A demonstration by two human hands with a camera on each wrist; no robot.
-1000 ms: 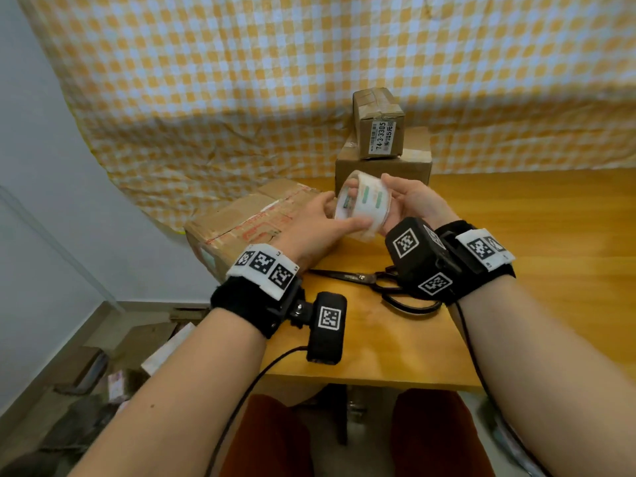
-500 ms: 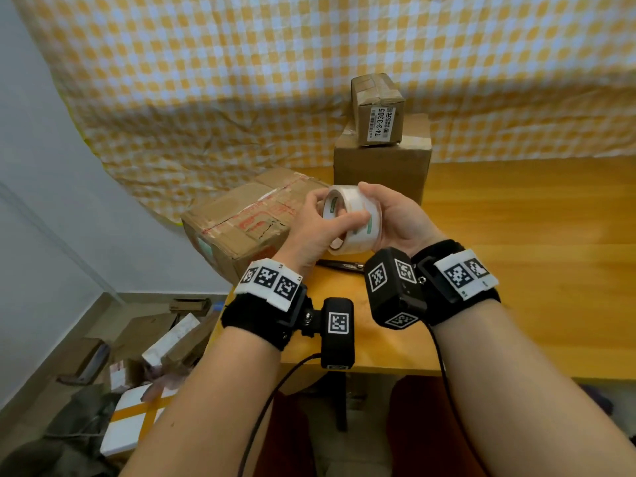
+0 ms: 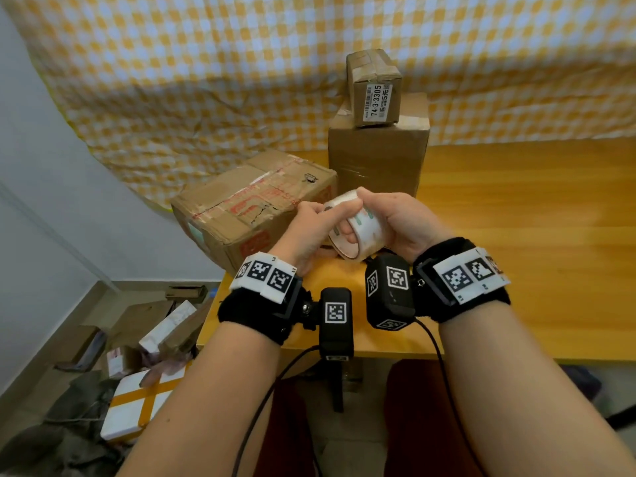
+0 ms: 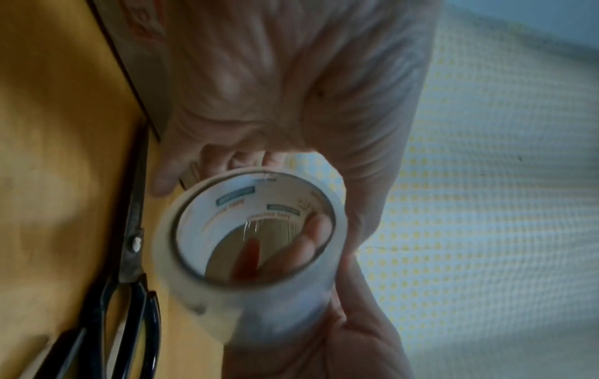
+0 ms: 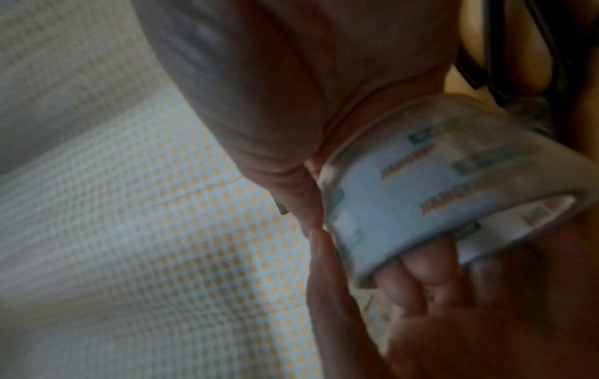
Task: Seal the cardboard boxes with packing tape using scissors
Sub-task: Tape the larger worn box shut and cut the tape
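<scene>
A roll of clear packing tape [image 3: 361,232] with green and orange print is held above the wooden table [image 3: 523,215] between both hands. My left hand [image 3: 339,220] has its thumb on the outer face and fingers inside the core. My right hand [image 3: 385,215] curls round the roll from the right, its thumb on top. The roll [image 4: 252,251] shows its open core in the left wrist view. Black scissors [image 4: 129,256] lie shut on the table just below it. A worn cardboard box [image 3: 254,208] with torn red tape lies left of the hands.
A medium cardboard box [image 3: 378,160] stands behind the hands with a small labelled box [image 3: 373,87] on top. A yellow checked cloth [image 3: 206,80] hangs behind the table. Boxes and packets [image 3: 137,401] litter the floor at the left.
Both hands have drawn the tape roll toward me and turned it. The scissors, in plain sight a second ago in the head view, now lie hidden beneath the hands.
</scene>
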